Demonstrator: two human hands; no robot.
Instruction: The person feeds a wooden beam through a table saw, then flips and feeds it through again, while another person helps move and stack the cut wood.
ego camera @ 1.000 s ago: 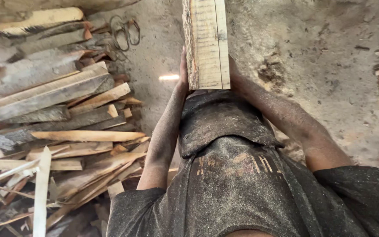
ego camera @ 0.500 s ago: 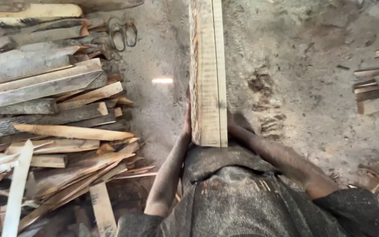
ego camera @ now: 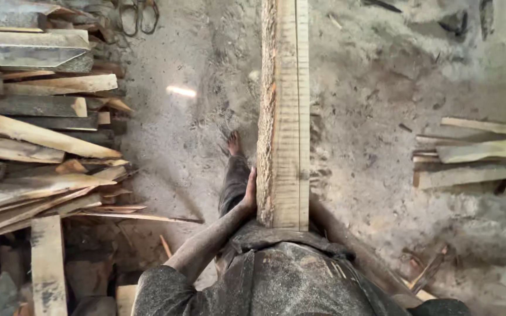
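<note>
Clearly mid-carry, not set down:

- Plank [ego camera: 284, 117] up off the ground, near end butted against the belly, far end running out of frame at the top.
- Left hand [ego camera: 249, 193] flat against the plank's rough bark edge, fingers wrapped on it, gripping.
- Right hand hidden under or behind the plank; only the forearm [ego camera: 346, 240] visible, so cannot tell how its fingers lie.
- Bare foot [ego camera: 233, 143] planted on the sawdust floor [ego camera: 376, 105], just left of the plank.
- Offcut pile [ego camera: 36, 146] well apart at left, a few boards [ego camera: 475, 155] lying at right.
- Judging by this: lifted and held; placing not yet done.
</note>
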